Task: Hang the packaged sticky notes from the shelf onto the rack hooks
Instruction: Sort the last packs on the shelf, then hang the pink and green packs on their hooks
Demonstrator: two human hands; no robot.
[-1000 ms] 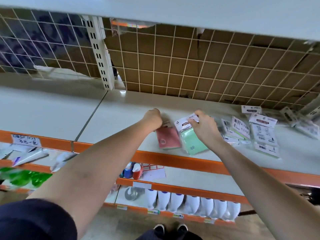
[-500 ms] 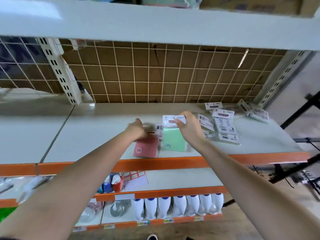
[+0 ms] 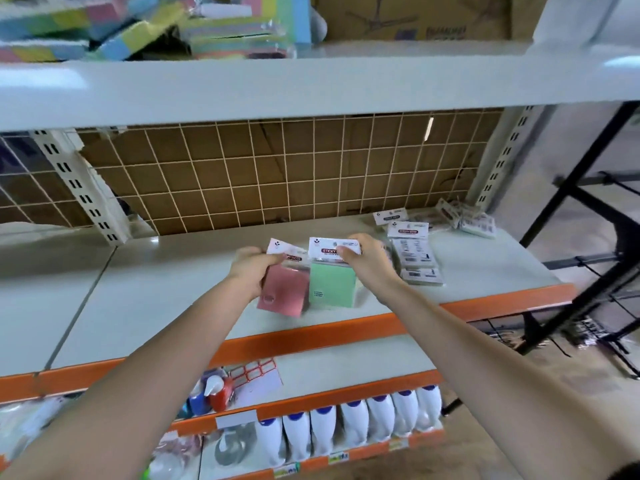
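Nearest the camera, two bare forearms are extended up and forward over the orange-edged shelf. The left hand is curled closed around the upper part of a pink pack of sticky notes, which is gripped at its white header card, tilted to the left, with its lower edge hanging over the near part of the shelf. Just to its right, the right hand is closed on a green pack of sticky notes; the white header card, printed "STICKY", is pinched between thumb and fingers, and the pack is held nearly upright. The two packs are held side by side, their edges close together or touching; which cannot be told.

Farther back and to the right, more packaged sticky notes are seen lying flat on the shelf, just beyond the right hand, with a few others scattered near the far right corner. Behind the shelf, a wire grid panel is set in front of brown cardboard. At the right edge, a black rack is seen, well apart from both hands. On the shelf above, coloured pads are stacked.
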